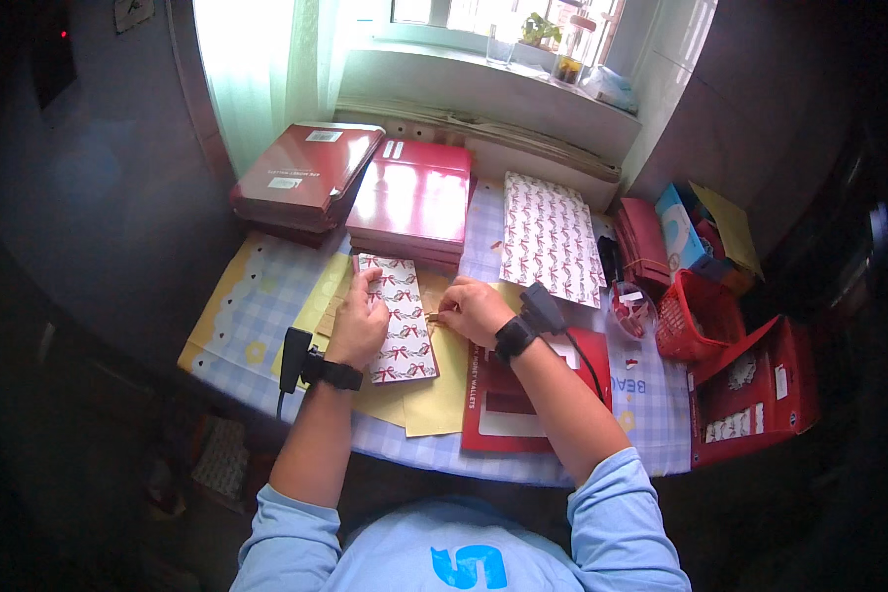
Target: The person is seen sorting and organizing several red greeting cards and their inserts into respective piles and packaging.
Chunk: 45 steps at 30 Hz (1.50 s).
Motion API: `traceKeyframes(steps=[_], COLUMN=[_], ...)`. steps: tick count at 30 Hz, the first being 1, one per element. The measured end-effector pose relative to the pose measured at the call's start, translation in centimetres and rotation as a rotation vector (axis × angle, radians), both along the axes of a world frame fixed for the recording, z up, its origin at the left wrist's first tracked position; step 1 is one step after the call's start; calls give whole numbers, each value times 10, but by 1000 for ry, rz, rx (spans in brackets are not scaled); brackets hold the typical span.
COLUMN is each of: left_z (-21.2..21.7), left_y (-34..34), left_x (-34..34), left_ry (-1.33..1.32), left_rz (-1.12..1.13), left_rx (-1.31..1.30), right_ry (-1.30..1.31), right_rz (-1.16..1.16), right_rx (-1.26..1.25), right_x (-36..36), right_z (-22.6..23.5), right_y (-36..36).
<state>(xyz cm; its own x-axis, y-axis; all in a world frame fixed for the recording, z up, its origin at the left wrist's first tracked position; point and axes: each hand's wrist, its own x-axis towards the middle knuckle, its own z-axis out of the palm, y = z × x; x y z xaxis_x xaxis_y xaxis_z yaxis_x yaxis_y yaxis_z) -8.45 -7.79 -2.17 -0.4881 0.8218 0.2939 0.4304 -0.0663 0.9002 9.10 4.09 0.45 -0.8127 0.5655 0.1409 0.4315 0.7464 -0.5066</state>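
Note:
A narrow white envelope with a red bow pattern [402, 321] lies on yellow paper sheets [434, 395] in the middle of the table. My left hand [358, 321] rests flat on its left edge, fingers reaching toward the top. My right hand [474, 309] is closed at its right edge and pinches something small and thin there; what it is cannot be made out. Both wrists carry black bands with a small black device.
Two stacks of red flat packs [311, 168] [414, 192] sit at the back, with a bow-patterned sheet [551, 237] to their right. A red folder [508, 405] lies under my right forearm. A red basket [696, 316] and an open red box [755, 395] stand at the right.

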Motion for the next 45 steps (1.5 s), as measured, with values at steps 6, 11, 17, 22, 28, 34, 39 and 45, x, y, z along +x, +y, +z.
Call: traceKeyframes(steps=[6, 11, 17, 22, 28, 34, 39, 45], left_z=[-1, 9, 34, 33, 39, 38, 36, 37], left_y=[0, 0, 7, 15, 11, 10, 9, 8], left_x=[-2, 6, 13, 14, 16, 15, 16, 16], left_ry=[-198, 62, 262, 413, 360, 357, 339, 332], left_rz=[-102, -39, -62, -19, -38, -27, -13, -9], left_rx=[-56, -45, -167, -212, -275, -258, -244, -271], right_ry=[4, -60, -172, -317, -236, -290, -164, -99], right_rz=[10, 7, -51, -144, -333, -293, -259, -199], right_rx=[-51, -20, -132, -77, -21, -146, -105, -174], right_x=[0, -9, -16, -29, -30, -26, -17, -9], right_z=[0, -1, 5, 10, -5, -2, -11, -6], right_y=[4, 10, 17, 7, 1, 7, 12, 9])
